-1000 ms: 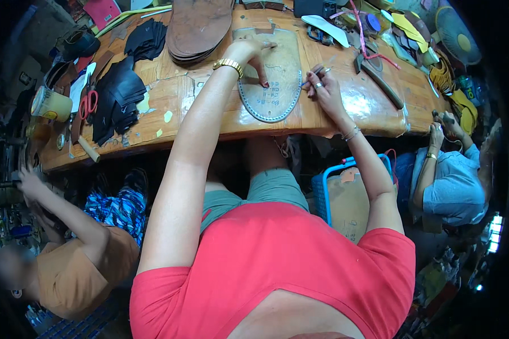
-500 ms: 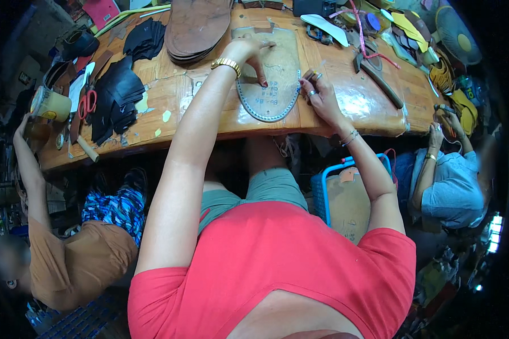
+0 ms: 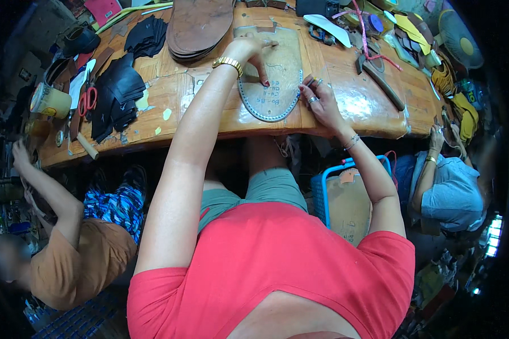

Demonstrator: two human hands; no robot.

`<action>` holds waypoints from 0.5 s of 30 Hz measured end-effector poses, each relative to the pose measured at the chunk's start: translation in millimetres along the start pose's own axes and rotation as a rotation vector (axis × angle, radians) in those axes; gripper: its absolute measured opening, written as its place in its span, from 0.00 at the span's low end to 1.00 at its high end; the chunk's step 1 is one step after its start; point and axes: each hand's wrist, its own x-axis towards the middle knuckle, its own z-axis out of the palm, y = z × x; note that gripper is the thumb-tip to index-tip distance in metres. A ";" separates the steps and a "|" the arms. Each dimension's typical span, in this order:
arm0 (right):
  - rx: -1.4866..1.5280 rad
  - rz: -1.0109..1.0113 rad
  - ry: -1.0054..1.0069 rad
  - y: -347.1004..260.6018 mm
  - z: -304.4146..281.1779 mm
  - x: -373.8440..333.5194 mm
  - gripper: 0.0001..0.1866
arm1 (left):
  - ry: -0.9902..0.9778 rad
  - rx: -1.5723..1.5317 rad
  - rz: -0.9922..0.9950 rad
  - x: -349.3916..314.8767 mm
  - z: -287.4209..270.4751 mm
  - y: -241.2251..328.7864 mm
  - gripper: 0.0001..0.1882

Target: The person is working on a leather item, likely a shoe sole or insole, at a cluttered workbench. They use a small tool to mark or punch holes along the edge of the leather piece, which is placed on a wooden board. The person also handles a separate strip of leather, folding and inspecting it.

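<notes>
A tan, round-ended template board (image 3: 284,65) lies on the wooden table, its near end toward me. A dotted line of holes or stitches follows its curved edge, and handwriting marks its face. My left hand (image 3: 250,52), below a gold watch, rests on the board with thumb and index finger stretched apart. At the board's right edge, my right hand (image 3: 323,106) is closed, thumb and fingertips pinched together. Whatever it pinches is too small to make out. Stacked brown leather pieces (image 3: 199,25) lie just left of my left hand.
Black leather pieces (image 3: 116,93), red-handled scissors (image 3: 87,101) and a yellowish tub (image 3: 51,100) occupy the left. A hammer (image 3: 383,85) lies to the right. Below the table's edge stands a blue basket (image 3: 320,198) holding another board. Co-workers sit on both sides.
My right hand has shifted slightly toward me along the board's edge. My left hand stays in place. The left co-worker's hand has moved away from the tub.
</notes>
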 end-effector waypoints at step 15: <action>0.172 0.093 -0.064 -14.8 -0.5 -1.9 0.08 | 0.013 -0.016 0.050 -2.4 0.5 -0.4 0.69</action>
